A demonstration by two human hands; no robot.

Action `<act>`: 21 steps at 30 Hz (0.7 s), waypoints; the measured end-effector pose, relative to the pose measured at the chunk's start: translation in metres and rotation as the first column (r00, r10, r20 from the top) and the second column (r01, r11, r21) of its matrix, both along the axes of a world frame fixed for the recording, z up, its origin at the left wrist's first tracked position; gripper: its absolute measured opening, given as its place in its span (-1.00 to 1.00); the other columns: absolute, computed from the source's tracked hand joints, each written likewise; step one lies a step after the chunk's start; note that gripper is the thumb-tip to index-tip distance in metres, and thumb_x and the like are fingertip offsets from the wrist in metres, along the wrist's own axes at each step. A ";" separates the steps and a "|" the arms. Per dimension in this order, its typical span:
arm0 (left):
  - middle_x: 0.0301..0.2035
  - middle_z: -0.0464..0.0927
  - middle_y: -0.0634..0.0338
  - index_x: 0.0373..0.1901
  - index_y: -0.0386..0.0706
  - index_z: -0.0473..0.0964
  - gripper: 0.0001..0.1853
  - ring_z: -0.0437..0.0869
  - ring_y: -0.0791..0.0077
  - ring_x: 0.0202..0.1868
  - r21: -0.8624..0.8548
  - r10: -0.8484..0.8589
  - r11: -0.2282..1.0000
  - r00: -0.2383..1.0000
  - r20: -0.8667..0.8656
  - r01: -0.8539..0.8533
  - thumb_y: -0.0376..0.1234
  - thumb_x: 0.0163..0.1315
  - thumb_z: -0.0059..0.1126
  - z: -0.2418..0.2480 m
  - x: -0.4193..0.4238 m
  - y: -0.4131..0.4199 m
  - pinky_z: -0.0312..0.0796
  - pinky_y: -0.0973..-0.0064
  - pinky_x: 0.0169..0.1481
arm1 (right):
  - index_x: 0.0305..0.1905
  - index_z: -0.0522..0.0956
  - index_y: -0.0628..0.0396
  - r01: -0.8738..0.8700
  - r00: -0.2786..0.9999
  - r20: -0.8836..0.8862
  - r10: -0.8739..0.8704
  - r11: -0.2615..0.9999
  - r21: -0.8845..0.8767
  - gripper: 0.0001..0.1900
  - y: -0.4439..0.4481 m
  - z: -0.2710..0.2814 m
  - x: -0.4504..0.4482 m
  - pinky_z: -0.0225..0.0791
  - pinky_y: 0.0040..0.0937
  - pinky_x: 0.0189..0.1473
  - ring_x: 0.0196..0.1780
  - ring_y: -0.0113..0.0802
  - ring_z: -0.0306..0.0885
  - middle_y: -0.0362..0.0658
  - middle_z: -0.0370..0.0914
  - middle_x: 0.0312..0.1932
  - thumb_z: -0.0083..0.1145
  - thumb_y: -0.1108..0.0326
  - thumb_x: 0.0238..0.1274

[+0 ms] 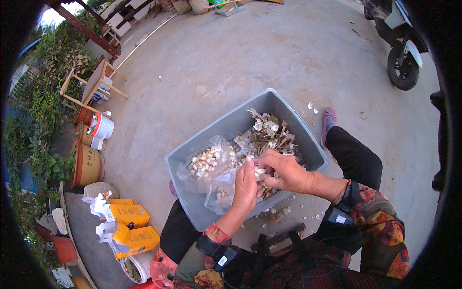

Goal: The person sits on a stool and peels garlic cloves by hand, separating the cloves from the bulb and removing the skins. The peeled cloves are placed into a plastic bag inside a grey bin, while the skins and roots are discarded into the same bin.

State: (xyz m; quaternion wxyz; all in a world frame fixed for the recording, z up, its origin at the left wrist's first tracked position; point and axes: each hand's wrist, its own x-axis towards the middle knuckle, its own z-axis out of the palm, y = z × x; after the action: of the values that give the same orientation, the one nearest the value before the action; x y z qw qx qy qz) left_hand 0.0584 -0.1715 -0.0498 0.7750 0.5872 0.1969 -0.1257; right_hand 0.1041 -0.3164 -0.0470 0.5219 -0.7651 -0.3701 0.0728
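Observation:
Both my hands meet over a grey plastic tub (220, 132) that stands on the ground between my legs. My left hand (245, 184) supports a pale garlic bulb (258, 173), its thumb pointing up beside it. The fingers of my right hand (285, 171) pinch the same bulb from the other side. A clear plastic bag of separated garlic cloves (204, 162) lies in the tub's left part. Nearer to me is a second clear bag (221, 195) with fewer cloves. Dry garlic stalks and papery skins (270, 132) fill the right part, partly behind my hands.
Garlic skins (278, 213) lie on the concrete by the tub. To the left are yellow cartons (139, 236), a round white container (135, 269), a large planter (86, 164), a white bucket (104, 126) and a tipped wooden chair (95, 85). A scooter (402, 65) stands at upper right.

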 end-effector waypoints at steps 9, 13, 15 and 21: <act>-0.51 0.42 0.29 -0.19 -0.20 0.35 -0.51 0.33 0.71 -0.66 -0.054 0.051 0.997 0.999 -0.006 -0.052 0.06 0.37 -0.33 -0.002 0.002 0.000 0.06 0.71 -0.77 | -0.23 0.38 0.15 -0.020 0.981 0.192 0.005 0.997 0.079 -0.80 0.002 -0.009 0.001 0.41 -0.22 -0.31 -0.30 -0.01 0.47 -0.02 0.32 -0.29 0.11 0.48 0.01; -0.49 0.41 0.30 -0.21 -0.15 0.35 -0.59 0.35 0.65 -0.61 -0.206 0.132 0.965 0.980 -0.151 -0.162 0.01 0.38 -0.29 -0.011 -0.002 0.000 0.10 0.63 -0.71 | -0.12 0.37 0.13 0.024 0.987 0.161 -0.020 1.000 -0.018 -0.70 0.008 -0.005 -0.010 0.43 -0.20 -0.28 -0.25 0.05 0.48 0.01 0.33 -0.25 0.11 0.50 -0.02; -0.49 0.40 0.31 -0.21 -0.11 0.35 -0.64 0.37 0.62 -0.57 -0.271 0.185 0.931 0.955 -0.234 -0.246 -0.02 0.38 -0.26 -0.014 -0.005 -0.002 0.12 0.58 -0.65 | -0.08 0.37 0.13 0.062 0.990 0.129 -0.049 0.993 -0.105 -0.65 0.011 -0.008 -0.019 0.44 -0.21 -0.28 -0.23 0.08 0.48 0.03 0.34 -0.23 0.11 0.51 -0.04; -0.38 0.46 0.32 -0.16 -0.05 0.37 -0.70 0.47 0.54 -0.38 -0.407 0.170 0.882 0.966 -0.196 -0.238 -0.05 0.35 -0.19 -0.039 -0.015 0.004 0.28 0.55 -0.39 | -0.10 0.39 0.17 0.069 0.995 0.075 -0.071 0.997 0.036 -0.65 0.019 -0.024 -0.023 0.45 -0.27 -0.34 -0.25 -0.03 0.50 -0.01 0.35 -0.22 0.11 0.53 -0.11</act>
State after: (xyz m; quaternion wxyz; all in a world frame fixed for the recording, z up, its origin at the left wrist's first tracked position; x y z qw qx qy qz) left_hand 0.0436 -0.1674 -0.0890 0.8758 0.3677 0.2851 -0.1286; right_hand 0.0810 -0.2973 -0.0712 0.5222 -0.7711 -0.3639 0.0191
